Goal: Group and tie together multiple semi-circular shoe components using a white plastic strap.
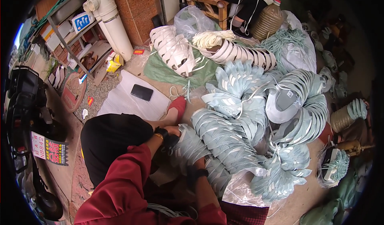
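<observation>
A stack of nested, pale blue-grey shoe uppers (188, 145) lies close in front of me. My left hand (173, 131), with black fabric and a gold bracelet about the wrist, is closed at the near-left end of this stack. Against its lower side sits my right hand (199, 162), with a black band behind it; the uppers cover its fingers. A longer curved row of uppers (224, 141) runs alongside to the right, and fanned uppers (236, 85) lie beyond. One grey shoe upper (282, 103) shows its insole.
White strap-like uppers (174, 51) rest on green sacking (160, 71) at the back. A black phone (142, 92) lies on a white sheet (120, 99). Clear plastic (244, 189) is near my right arm. A person (240, 9) sits behind; a motorbike (32, 105) stands left.
</observation>
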Tool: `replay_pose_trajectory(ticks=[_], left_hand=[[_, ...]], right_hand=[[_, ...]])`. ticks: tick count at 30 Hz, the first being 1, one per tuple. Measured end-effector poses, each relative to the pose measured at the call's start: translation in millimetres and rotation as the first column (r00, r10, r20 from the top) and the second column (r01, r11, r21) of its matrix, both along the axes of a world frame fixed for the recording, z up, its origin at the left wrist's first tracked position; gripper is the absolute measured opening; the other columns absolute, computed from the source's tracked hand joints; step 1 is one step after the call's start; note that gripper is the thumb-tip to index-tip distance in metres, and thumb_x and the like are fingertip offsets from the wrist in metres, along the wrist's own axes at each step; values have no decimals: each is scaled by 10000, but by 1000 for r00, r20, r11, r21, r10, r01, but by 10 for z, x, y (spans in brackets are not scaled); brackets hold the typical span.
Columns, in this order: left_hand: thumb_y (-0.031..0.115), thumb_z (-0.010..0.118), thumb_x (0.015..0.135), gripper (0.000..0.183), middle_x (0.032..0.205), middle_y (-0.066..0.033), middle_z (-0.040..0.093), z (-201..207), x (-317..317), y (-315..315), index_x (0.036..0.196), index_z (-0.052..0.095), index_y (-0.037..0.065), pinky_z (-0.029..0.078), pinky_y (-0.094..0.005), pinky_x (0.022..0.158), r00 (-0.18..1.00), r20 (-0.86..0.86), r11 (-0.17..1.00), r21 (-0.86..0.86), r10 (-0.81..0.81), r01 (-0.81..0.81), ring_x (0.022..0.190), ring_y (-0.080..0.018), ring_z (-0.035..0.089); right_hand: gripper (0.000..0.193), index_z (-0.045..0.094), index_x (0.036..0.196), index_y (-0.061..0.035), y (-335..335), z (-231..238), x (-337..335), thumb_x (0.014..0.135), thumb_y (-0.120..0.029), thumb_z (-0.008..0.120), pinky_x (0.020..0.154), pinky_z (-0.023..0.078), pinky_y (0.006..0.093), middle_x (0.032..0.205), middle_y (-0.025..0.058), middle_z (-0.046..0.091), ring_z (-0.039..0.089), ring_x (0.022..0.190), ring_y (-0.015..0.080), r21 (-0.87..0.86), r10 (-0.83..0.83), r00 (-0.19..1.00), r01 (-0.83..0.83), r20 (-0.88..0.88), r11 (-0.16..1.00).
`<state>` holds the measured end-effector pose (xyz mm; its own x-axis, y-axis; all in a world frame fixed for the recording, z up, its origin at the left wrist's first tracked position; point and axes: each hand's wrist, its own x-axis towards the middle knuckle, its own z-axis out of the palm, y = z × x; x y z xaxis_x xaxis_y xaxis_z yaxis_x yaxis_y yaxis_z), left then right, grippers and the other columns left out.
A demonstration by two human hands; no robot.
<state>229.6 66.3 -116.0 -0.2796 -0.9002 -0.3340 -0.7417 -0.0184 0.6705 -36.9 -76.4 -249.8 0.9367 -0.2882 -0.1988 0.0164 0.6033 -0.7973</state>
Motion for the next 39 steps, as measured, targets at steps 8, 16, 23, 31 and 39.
replay_pose_trajectory(ticks=[8,16,23,31,39], left_hand=[[118,643,556,154,585,-84,501,-307,147,319,568,502,56,396,-355,520,902,-422,939,-262,95,-221,582,-248,535],[73,642,462,107,572,-102,541,263,-27,-112,525,557,55,423,-349,498,991,-98,995,50,93,-88,548,-240,563],[82,642,504,124,786,-125,609,253,-72,-3,620,605,53,448,-348,687,985,-7,984,22,175,-175,799,-280,592],[151,535,767,211,951,-195,624,415,-597,-223,918,599,18,456,-402,786,516,-20,510,-125,856,-851,934,-358,582],[138,505,680,393,999,-330,569,683,7,-22,1005,597,-63,443,-394,860,849,394,891,137,352,-433,975,-398,574]], right_hand=[[411,461,1264,-34,143,56,65,902,-226,443,957,377,330,1248,110,525,487,1145,235,-6,-87,991,87,-99,996],[408,468,1255,-31,199,113,21,896,-225,453,952,380,329,1241,115,529,491,1139,237,-21,-125,965,123,-230,992],[405,474,1247,-28,160,201,219,891,-223,461,948,382,329,1235,119,532,494,1134,239,-98,-169,952,148,-256,984],[403,481,1237,-25,102,257,173,886,-222,470,943,384,328,1228,123,536,498,1128,242,-192,-235,934,188,-269,963],[400,488,1228,-22,160,494,319,880,-220,480,938,386,327,1221,128,540,502,1122,244,-273,-227,961,178,-158,945]])
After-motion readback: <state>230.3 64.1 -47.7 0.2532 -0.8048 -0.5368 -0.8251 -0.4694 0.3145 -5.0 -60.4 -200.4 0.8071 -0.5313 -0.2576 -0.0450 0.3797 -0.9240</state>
